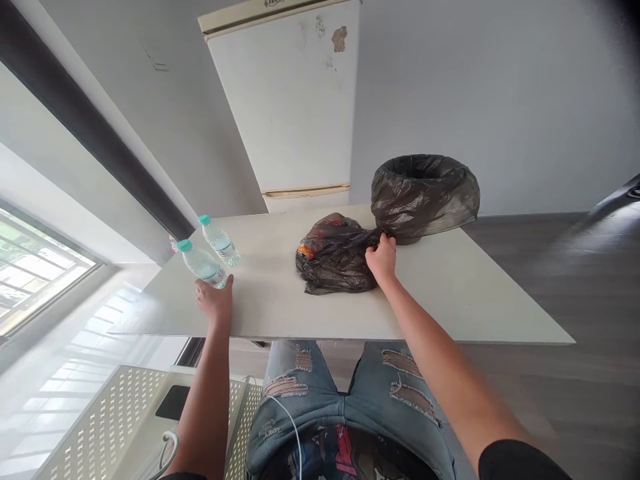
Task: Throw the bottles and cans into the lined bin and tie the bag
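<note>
On the left part of the white table (pixel 270 310), my left hand (pixel 215 298) is closed round the lower part of a clear bottle (pixel 200 262) with a teal cap. A second such bottle (pixel 220 241) stands just behind it. My right hand (pixel 383 259) grips the gathered neck of a black plastic bag (pixel 340 270). This bag lies on the table with orange and red items showing through its thin film. Right behind my right hand is a round bin lined with a black bag (pixel 425 193).
A white fridge (pixel 300 100) stands beyond the table against a grey wall. At lower left, a perforated cream surface (pixel 115 413) holds a dark flat object (pixel 173 402) and a white cable (pixel 170 453). A barred window (pixel 35 267) is at far left.
</note>
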`<state>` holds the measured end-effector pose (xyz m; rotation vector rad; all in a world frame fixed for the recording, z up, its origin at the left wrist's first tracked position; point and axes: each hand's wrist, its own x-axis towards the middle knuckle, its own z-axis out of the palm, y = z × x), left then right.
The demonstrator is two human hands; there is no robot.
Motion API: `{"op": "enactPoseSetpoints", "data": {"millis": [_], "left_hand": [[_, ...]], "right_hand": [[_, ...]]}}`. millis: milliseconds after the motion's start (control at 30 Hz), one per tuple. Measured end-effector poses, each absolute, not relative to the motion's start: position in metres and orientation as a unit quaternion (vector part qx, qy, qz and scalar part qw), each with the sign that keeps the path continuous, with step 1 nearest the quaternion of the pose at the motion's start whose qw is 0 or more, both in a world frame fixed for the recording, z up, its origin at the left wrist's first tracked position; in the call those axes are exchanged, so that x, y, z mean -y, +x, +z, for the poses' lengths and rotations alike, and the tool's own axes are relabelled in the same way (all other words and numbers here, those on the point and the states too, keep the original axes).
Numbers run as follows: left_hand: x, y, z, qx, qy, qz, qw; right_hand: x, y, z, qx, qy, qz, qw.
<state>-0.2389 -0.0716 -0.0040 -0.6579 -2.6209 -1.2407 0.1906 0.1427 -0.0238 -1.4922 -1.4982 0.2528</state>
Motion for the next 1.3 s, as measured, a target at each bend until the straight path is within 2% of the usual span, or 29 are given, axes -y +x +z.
{"op": "enactPoseSetpoints", "data": {"millis": [233, 333, 433, 500, 567, 633, 700, 767, 833, 967, 1300], "left_hand": [[0.072, -0.239, -0.008, 0.871, -0.242, -0.418, 0.093], [0.073, -0.235, -0.002, 0.867, -0.241, -0.425, 0.100], [0.081, -0.228, 0.007, 0.833, -0.235, -0.463, 0.191], [0.084, -0.220, 0.011, 0.792, -0.242, -0.492, 0.269], [0.079, -0.207, 0.013, 0.753, -0.298, -0.513, 0.284], [0.062, -0.188, 0.014, 0.723, -0.408, -0.519, 0.202], [0.033, -0.163, 0.013, 0.690, -0.518, -0.503, 0.054], [0.001, -0.138, 0.011, 0.656, -0.551, -0.510, -0.076], [-0.029, -0.119, 0.008, 0.637, -0.550, -0.516, -0.158], [-0.057, -0.104, -0.003, 0.597, -0.587, -0.506, -0.208], [-0.046, -0.102, -0.008, 0.498, -0.593, -0.538, -0.333]], "right_hand": [[-0.122, 0.190, 0.005, 0.685, -0.533, 0.034, 0.496], [-0.117, 0.187, 0.007, 0.765, -0.484, 0.121, 0.407], [-0.115, 0.179, 0.001, 0.838, -0.425, 0.189, 0.286], [-0.114, 0.174, -0.003, 0.868, -0.387, 0.181, 0.254], [-0.114, 0.171, -0.005, 0.887, -0.353, 0.151, 0.257], [-0.114, 0.169, -0.005, 0.900, -0.322, 0.125, 0.267], [-0.114, 0.169, -0.004, 0.903, -0.307, 0.111, 0.279], [-0.114, 0.169, -0.003, 0.900, -0.309, 0.107, 0.288], [-0.115, 0.169, -0.004, 0.897, -0.312, 0.111, 0.294], [-0.119, 0.168, -0.010, 0.895, -0.296, 0.145, 0.299], [-0.121, 0.163, -0.017, 0.850, -0.284, 0.257, 0.361]]}}
